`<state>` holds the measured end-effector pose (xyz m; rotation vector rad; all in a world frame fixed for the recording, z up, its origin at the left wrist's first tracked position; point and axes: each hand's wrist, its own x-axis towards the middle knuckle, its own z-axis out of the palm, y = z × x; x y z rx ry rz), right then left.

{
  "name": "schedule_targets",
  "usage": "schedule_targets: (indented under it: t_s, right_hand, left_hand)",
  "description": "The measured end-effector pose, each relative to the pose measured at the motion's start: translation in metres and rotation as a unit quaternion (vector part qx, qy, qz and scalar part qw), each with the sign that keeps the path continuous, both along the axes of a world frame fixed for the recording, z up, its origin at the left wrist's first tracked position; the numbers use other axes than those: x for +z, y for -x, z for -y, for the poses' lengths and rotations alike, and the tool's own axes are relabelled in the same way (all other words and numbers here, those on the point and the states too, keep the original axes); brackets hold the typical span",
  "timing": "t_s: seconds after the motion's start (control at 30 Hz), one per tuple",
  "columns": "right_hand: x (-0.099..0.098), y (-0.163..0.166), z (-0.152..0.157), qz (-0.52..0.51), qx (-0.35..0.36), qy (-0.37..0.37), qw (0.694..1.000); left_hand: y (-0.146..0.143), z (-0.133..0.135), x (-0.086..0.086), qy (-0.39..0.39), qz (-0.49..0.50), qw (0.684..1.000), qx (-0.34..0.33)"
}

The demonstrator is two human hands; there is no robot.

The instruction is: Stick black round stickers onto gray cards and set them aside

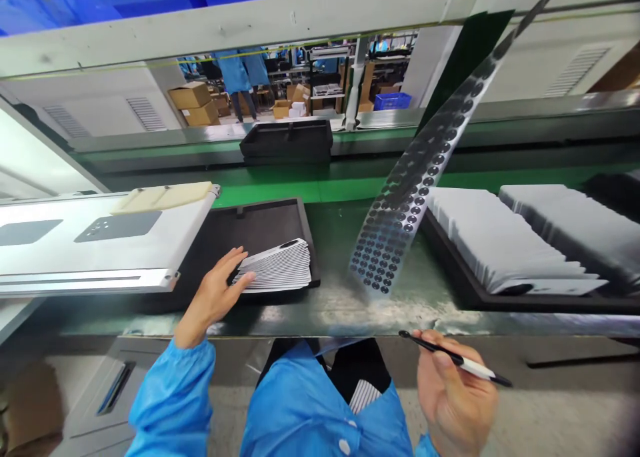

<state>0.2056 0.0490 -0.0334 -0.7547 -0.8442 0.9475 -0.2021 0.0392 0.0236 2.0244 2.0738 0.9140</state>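
Observation:
My left hand (216,291) rests flat with its fingers on the near edge of a fanned stack of thin grey plates (280,267) lying in a black tray (260,227). My right hand (453,393) is low at the bench edge, holding a black and white pen-like tool (457,358) that points left. A long clear strip of small black round stickers (400,220) hangs down from the upper right onto the green bench between the two hands.
A white fixture (95,243) with grey pads stands at the left. At the right, a black tray (450,270) holds two rows of grey plates (505,243). Another black tray (287,140) sits on the green conveyor behind. People in blue coats (243,70) work far back.

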Motion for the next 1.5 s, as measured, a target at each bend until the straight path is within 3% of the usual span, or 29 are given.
schedule_targets:
  t_s: [0.13,0.2,0.3,0.4,0.47,0.57,0.63,0.7,0.77,0.83,0.93,1.03,1.13,1.33,1.5]
  right_hand:
    - [0.001,0.0,0.004,0.018,0.013,0.001,1.0]
    - [0.0,-0.002,0.006,0.018,0.015,0.006,1.0]
    - [-0.003,-0.004,0.009,0.017,0.016,0.013,1.0]
    - [-0.003,-0.004,0.009,0.016,0.018,0.018,1.0]
    - [-0.001,-0.003,0.008,0.003,0.018,0.027,0.999]
    - [0.007,-0.003,0.006,-0.026,0.024,0.037,0.999]
    - [0.016,-0.002,0.007,-0.052,0.034,0.034,0.997]
    - [0.025,0.0,0.007,-0.079,0.061,0.032,0.994]
    - [0.032,0.005,0.008,-0.087,0.108,0.04,0.99]
    - [0.036,0.011,0.008,-0.08,0.155,0.077,0.982]
    - [0.035,0.02,0.008,-0.106,0.183,0.195,0.958]
    - [0.031,0.027,0.01,-0.121,0.161,0.316,0.927]
    - [0.021,0.029,0.014,-0.09,0.126,0.376,0.913]
    - [-0.002,0.025,0.019,-0.007,0.112,0.364,0.925]
    - [-0.007,0.024,0.019,0.017,0.117,0.363,0.924]
  left_hand:
    - [-0.003,-0.031,0.009,0.21,0.064,0.976,-0.012]
    - [0.0,-0.035,0.012,0.244,0.088,0.966,0.0]
    - [0.004,-0.037,0.014,0.234,0.115,0.965,0.012]
    - [0.005,-0.039,0.014,0.17,0.084,0.982,0.024]
    - [0.0,-0.038,0.018,0.054,0.005,0.997,0.049]
    - [-0.016,-0.023,0.03,-0.17,-0.111,0.975,0.085]
    - [-0.034,-0.007,0.035,-0.231,-0.09,0.965,0.083]
    - [-0.055,0.009,0.033,-0.185,0.019,0.982,0.033]
    - [-0.075,0.019,0.023,-0.092,0.142,0.984,-0.054]
    - [-0.093,0.021,0.007,-0.004,0.241,0.965,-0.108]
    - [-0.109,0.016,-0.02,0.089,0.329,0.932,-0.12]
    - [-0.115,0.01,-0.036,0.147,0.367,0.91,-0.123]
    - [-0.115,0.007,-0.043,0.201,0.377,0.897,-0.116]
    - [-0.117,0.01,-0.045,0.219,0.347,0.909,-0.069]
    - [-0.119,0.01,-0.042,0.21,0.341,0.914,-0.062]
